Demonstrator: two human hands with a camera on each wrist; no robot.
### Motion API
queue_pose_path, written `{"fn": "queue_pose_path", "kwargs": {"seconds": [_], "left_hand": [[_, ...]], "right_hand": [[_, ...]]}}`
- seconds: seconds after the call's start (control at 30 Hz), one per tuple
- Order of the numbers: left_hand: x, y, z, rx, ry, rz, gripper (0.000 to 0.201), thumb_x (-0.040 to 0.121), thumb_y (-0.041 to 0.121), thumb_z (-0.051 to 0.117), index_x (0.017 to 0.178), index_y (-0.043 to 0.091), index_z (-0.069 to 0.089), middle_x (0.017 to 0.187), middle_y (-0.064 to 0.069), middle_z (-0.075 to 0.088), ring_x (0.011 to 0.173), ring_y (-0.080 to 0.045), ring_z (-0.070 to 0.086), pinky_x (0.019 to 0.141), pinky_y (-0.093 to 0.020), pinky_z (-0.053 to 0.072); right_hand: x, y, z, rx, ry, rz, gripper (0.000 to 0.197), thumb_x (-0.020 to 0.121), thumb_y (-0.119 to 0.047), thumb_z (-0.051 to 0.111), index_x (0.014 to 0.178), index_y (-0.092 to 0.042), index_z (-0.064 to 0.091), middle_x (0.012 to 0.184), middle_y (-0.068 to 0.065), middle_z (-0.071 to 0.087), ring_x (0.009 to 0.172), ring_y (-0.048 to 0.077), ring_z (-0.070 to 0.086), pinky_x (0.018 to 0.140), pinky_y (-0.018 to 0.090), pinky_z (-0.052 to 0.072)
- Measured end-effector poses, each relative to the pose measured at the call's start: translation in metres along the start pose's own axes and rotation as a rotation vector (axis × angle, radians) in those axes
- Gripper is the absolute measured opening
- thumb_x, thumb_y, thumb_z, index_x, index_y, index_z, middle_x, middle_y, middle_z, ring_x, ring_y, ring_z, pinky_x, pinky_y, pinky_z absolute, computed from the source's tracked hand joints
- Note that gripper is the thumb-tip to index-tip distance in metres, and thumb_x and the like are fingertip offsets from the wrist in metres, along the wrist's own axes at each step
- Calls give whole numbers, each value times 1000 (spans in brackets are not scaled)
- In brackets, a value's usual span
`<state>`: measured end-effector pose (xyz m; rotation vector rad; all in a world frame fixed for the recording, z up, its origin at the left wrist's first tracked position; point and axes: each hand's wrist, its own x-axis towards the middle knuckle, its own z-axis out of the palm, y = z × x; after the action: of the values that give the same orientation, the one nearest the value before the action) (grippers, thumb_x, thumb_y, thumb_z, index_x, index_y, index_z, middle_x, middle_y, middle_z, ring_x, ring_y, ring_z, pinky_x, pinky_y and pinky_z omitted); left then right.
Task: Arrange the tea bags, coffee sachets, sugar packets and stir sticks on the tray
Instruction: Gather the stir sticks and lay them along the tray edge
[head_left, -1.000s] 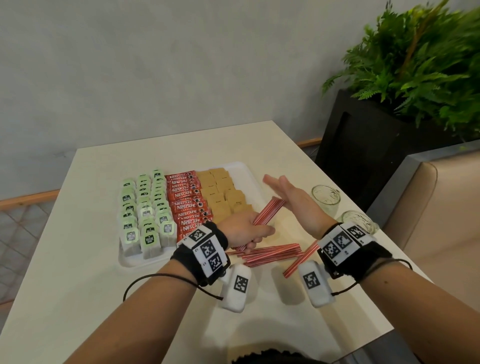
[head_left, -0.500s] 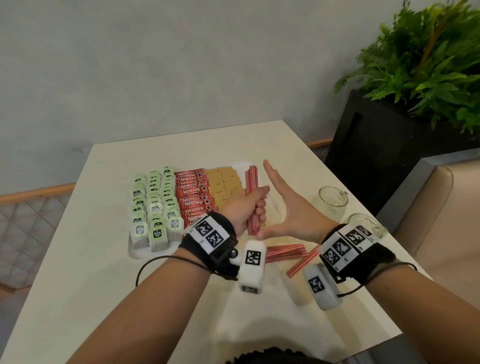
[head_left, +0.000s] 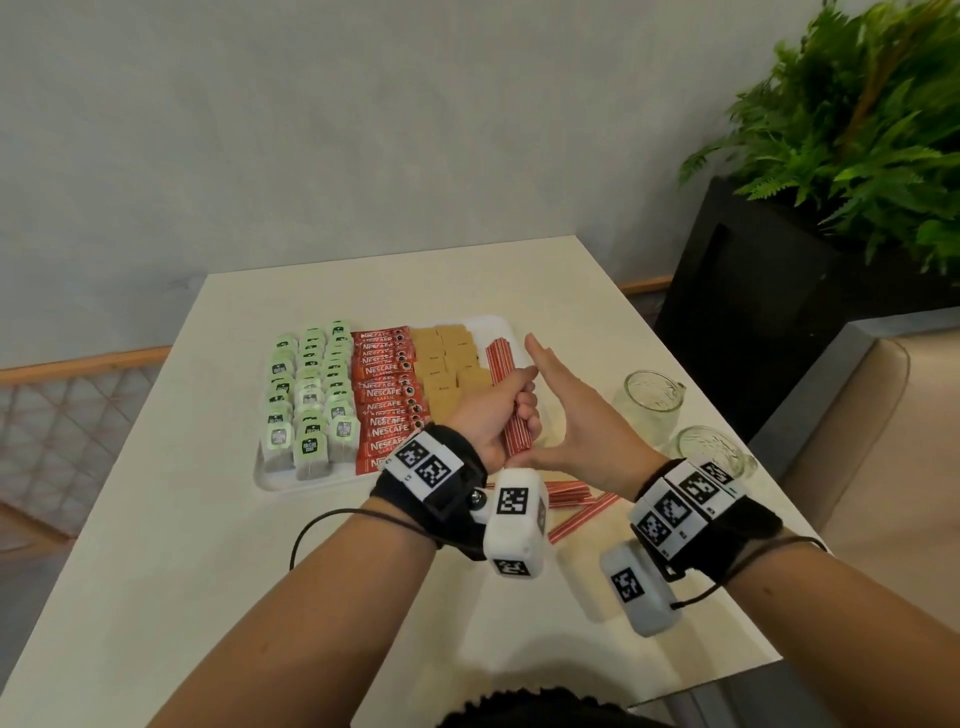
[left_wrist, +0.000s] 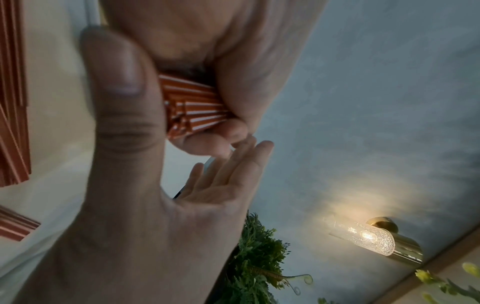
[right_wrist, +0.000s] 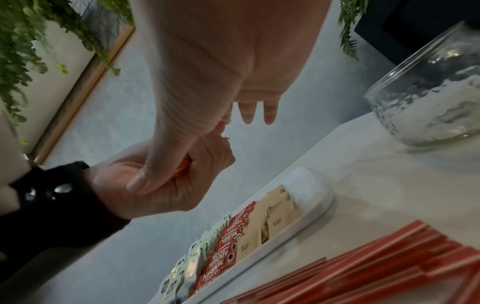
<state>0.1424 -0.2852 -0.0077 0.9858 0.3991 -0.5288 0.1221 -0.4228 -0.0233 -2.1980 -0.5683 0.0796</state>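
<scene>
A white tray (head_left: 291, 480) carries rows of green tea bags (head_left: 311, 395), red coffee sachets (head_left: 387, 384) and brown sugar packets (head_left: 449, 358). My left hand (head_left: 493, 415) grips a bundle of red-and-white stir sticks (head_left: 504, 364) over the tray's right strip, pointing away from me. In the left wrist view the bundle (left_wrist: 192, 107) sits between thumb and curled fingers. My right hand (head_left: 566, 415) stands flat and open just right of the bundle, its thumb by the bundle's near end. More stir sticks (head_left: 582, 512) lie loose on the table behind my wrists.
Two glass jars (head_left: 652, 397) (head_left: 711, 452) stand near the table's right edge. A black planter (head_left: 753, 322) with a fern (head_left: 857, 130) and a beige seat (head_left: 883, 441) are to the right. The right wrist view shows the loose sticks (right_wrist: 363, 263) beside the tray (right_wrist: 311, 207).
My left hand carried the bundle from a slant above the table to the tray's right strip and turned it lengthwise. The right hand moved in beside it, still flat.
</scene>
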Motion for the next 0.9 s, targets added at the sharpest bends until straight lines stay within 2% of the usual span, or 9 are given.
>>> {"fn": "queue_pose_path", "kwargs": {"seconds": [0.23, 0.3, 0.4, 0.5, 0.57, 0.67, 0.73, 0.8, 0.9], "left_hand": [[-9, -16, 7, 111, 5, 12, 27, 95, 25, 60, 72, 17, 48, 49, 7, 38, 35, -4, 32, 33, -15, 32], [-13, -21, 4, 237, -40, 12, 22, 95, 21, 58, 75, 16, 49, 48, 8, 35, 35, -4, 28, 32, -15, 27], [-20, -31, 4, 427, -119, -46, 27, 96, 24, 56, 73, 19, 44, 50, 9, 31, 36, -4, 24, 33, -15, 24], [-23, -38, 8, 451, -151, -80, 31, 97, 22, 54, 69, 20, 41, 48, 9, 31, 35, -4, 26, 33, -16, 26], [-24, -41, 9, 440, -167, -55, 31, 98, 20, 55, 69, 19, 43, 49, 8, 34, 36, -5, 29, 34, -16, 29], [-24, -44, 9, 442, -165, 29, 33, 99, 19, 54, 68, 19, 42, 49, 8, 34, 37, -5, 29, 35, -17, 29], [-23, -42, 9, 439, -156, 49, 32, 99, 15, 52, 69, 19, 41, 49, 8, 33, 37, -5, 29, 36, -18, 28], [-21, -38, 6, 483, -163, 39, 31, 98, 12, 50, 69, 19, 42, 49, 8, 31, 38, -6, 29, 36, -18, 29], [-10, -28, 0, 588, -188, 11, 25, 97, 8, 47, 74, 16, 43, 49, 7, 32, 39, -7, 30, 40, -20, 34]], "right_hand": [[-15, -2, -12, 135, -66, 79, 118, 67, -38, 86, 154, -40, 6, 160, -14, 16, 146, -3, 6, 120, 26, 13], [-14, -1, -19, 216, -19, 108, 98, 77, -38, 78, 154, -35, 17, 157, -16, 23, 142, -5, 19, 120, 28, 19], [-9, 5, -29, 362, 105, 111, 72, 85, -55, 56, 148, -26, 38, 150, -15, 39, 136, -7, 34, 119, 35, 28], [-8, 6, -39, 422, 9, 154, 64, 85, -62, 47, 136, -23, 55, 133, -10, 59, 125, -1, 51, 114, 33, 35], [-8, 5, -39, 462, -31, 170, 56, 89, -54, 48, 130, -19, 60, 122, -5, 67, 116, 5, 60, 108, 29, 43], [-6, 10, -35, 470, 94, 209, 37, 98, -41, 48, 126, -20, 60, 110, -4, 69, 103, 6, 65, 97, 26, 49], [-3, 15, -31, 381, 103, 253, 26, 97, -44, 51, 105, -25, 68, 93, -11, 69, 82, -1, 63, 85, 25, 48], [0, 19, -26, 339, 3, 289, 35, 93, -49, 54, 84, -20, 72, 74, -17, 65, 68, -4, 55, 76, 21, 40], [12, 19, -18, 344, -69, 279, 58, 86, -53, 63, 81, 4, 67, 68, -1, 56, 66, 8, 48, 71, 27, 38]]}}
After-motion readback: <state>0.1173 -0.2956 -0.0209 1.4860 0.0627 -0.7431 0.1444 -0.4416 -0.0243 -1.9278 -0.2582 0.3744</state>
